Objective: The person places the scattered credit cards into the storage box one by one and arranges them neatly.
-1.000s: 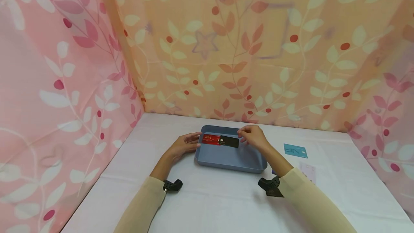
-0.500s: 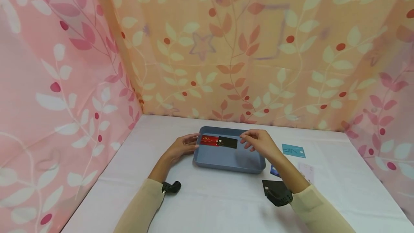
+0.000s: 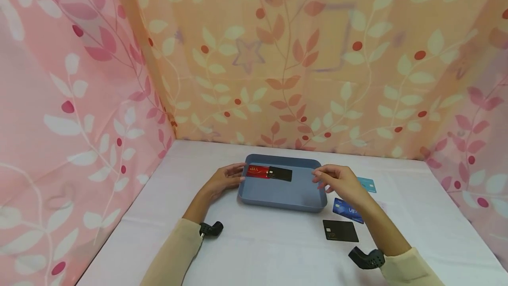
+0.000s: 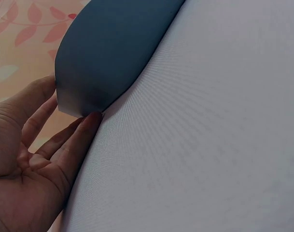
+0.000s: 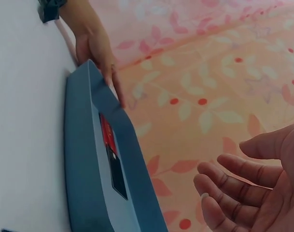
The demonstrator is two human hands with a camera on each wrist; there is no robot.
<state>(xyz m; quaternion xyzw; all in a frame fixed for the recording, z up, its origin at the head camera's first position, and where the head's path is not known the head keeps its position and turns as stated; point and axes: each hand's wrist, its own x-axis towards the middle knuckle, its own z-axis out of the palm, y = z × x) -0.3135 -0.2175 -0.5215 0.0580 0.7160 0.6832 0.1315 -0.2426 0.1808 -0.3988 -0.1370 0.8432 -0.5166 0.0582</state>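
A blue-grey tray (image 3: 283, 193) lies on the table. Inside it, towards the back left, are a red VIP card (image 3: 257, 171) and a black card (image 3: 281, 174) that overlaps its right end. My left hand (image 3: 223, 181) touches the tray's left wall with its fingertips, fingers fairly straight; the left wrist view shows them against the tray's wall (image 4: 108, 48). Over the tray's right edge hovers my right hand (image 3: 337, 182), fingers loosely bent. In the right wrist view nothing lies between those fingers (image 5: 243, 183).
Right of the tray, a blue VIP card (image 3: 345, 209) lies partly under the right forearm in view. A black VIP card (image 3: 340, 231) is nearer the front. Behind the right hand shows part of a teal card (image 3: 367, 184). Patterned cloth hangs around the white table (image 3: 254, 246).
My right hand has moved right, from above the black card in the tray to the tray's right edge. The left hand has stayed at the left wall. Both cards inside lie still.
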